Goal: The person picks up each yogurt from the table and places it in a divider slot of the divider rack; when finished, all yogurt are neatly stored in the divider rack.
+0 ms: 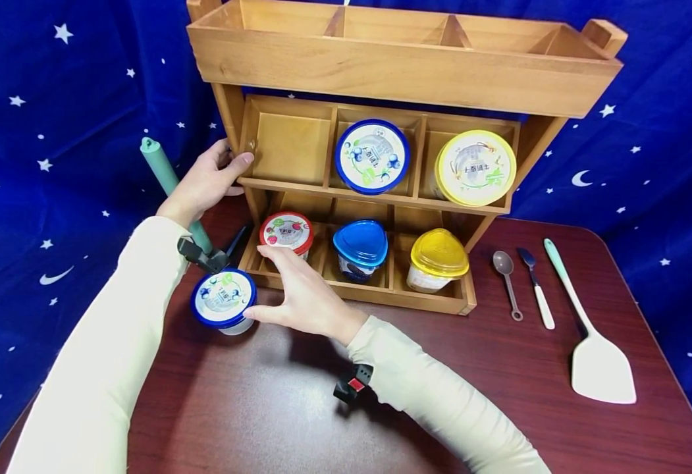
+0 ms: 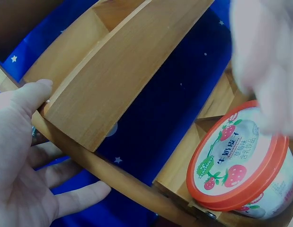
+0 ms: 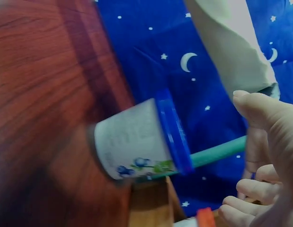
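My left hand holds the left side of a wooden rack, thumb on the middle tray's corner; in the left wrist view its fingers pass around the side post. Low in front of the rack, my right hand has thumb and fingers spread. Its thumb tip is at the edge of a blue-lidded blueberry tub on the table; in the right wrist view that tub stands apart from the fingers. A red-lidded strawberry tub occupies the bottom left compartment, just beyond the right fingertips.
The middle tray bears another blueberry tub and a yellow-lidded tub. Below are a blue-lidded cup and a yellow-lidded cup. A spoon, small knife and spatula lie right. A green rod stands left.
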{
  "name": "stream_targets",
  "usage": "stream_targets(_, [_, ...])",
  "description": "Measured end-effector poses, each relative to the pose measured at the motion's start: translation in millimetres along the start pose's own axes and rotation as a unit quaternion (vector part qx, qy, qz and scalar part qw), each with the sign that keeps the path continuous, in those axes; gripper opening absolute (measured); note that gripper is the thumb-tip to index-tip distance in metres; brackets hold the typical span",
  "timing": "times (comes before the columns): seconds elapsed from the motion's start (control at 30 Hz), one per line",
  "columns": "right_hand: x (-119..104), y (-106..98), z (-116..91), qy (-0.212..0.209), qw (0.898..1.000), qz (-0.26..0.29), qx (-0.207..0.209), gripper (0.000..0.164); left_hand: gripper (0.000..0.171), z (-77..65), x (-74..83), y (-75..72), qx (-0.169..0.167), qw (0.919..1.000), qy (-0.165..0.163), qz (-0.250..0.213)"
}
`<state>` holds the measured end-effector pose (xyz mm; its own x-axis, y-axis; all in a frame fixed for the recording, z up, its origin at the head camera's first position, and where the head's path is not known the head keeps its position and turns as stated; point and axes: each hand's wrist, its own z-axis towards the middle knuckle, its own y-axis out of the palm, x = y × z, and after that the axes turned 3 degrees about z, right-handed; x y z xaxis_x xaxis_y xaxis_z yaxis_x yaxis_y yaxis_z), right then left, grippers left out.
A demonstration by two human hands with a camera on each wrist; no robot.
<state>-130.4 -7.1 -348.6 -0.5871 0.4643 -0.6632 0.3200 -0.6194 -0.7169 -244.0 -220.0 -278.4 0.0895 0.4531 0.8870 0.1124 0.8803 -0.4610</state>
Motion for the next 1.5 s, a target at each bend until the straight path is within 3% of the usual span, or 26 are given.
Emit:
stream_targets(0.2, [4,20,2,0.012,0.999,0.013,-0.028,0.092,0.064,-1.4,-0.2,-1.9,0.005,1.0000,-0.001,-0.007])
stream_targets(0.4, [10,35,4,0.006,0.999,0.026,-0.027,0.092,0.065,-0.9,-0.3,-1.2,0.002,1.0000,-0.002,-0.009])
stream_targets(1.0, [13,55,12,0.044,0.997,0.058,-0.033,0.106,0.065,0.6,0.4,0.3,0.006,1.0000,-0.004,-0.006])
stream_targets(1.5, [14,69,20,0.023,0.997,0.068,-0.026,0.103,0.061,1.4,-0.8,0.7,0.009,0.9999,-0.002,-0.012])
